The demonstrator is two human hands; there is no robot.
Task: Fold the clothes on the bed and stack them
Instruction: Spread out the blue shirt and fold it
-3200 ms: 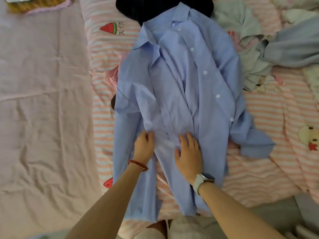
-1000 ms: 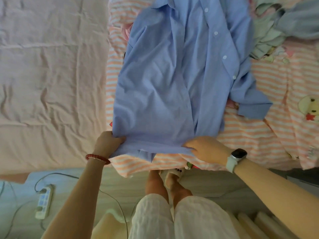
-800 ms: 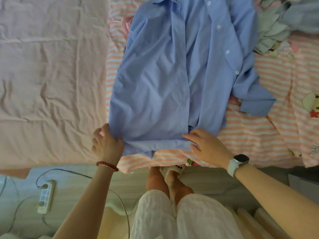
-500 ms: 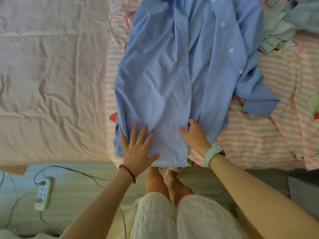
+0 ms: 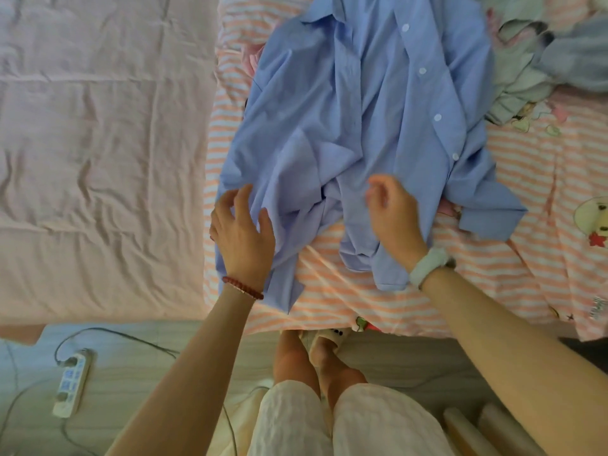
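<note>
— Head view first: where do we have the light blue cotton button-up shirt?

— Spread front-up on the pink-and-white striped bed cover, collar away from us, hem bunched near the bed's edge. We judge it lies lengthwise like that so we can fold its sides inward.

— And our hands?

— Our left hand rests on the shirt's left edge, fingers spread and loose — gripping nothing. Our right hand hovers over the lower front with fingers loosely curled, blurred, and no cloth in its grip that we can see.

— Is there room to work?

— Plenty on the left: the wrinkled pale pink sheet is broad and flat, a likely place for a stack. To the right, one blue sleeve spills toward a heap of pale green and grey clothes, so it's tighter there. The hem lies near the mattress edge — beyond it the floor, with a white power strip.

— So the next step?

— Probably smoothing the rumpled lower half before any fold.
</note>
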